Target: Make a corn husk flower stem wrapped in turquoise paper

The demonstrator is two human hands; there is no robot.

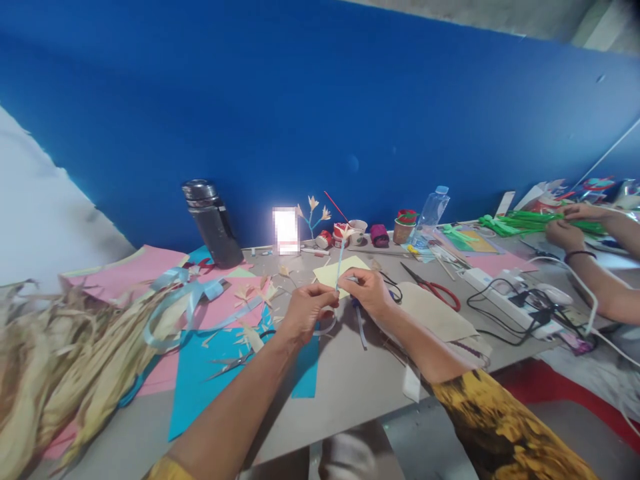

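A thin stem (341, 261) wrapped in pale blue stands upright between my hands, with a small cream husk flower (345, 232) at its top. My left hand (311, 308) pinches the lower end of the stem between thumb and fingers. Close beside it, my right hand (369, 288) is closed with its fingertips on the same stem. A pale blue strip (361, 327) hangs below my right hand. Behind them, a yellow paper sheet (320, 272) lies on the table. Loose husk petals (255, 293) and small scissors (234, 363) lie to the left on coloured paper.
Dried corn husks (95, 360) and a blue ribbon (150, 327) cover the left side. A dark flask (213, 227) stands behind. Red-handled scissors (440, 292) and a power strip (510, 303) lie right. Another person's hands (570, 230) handle green strips (525, 221) at far right.
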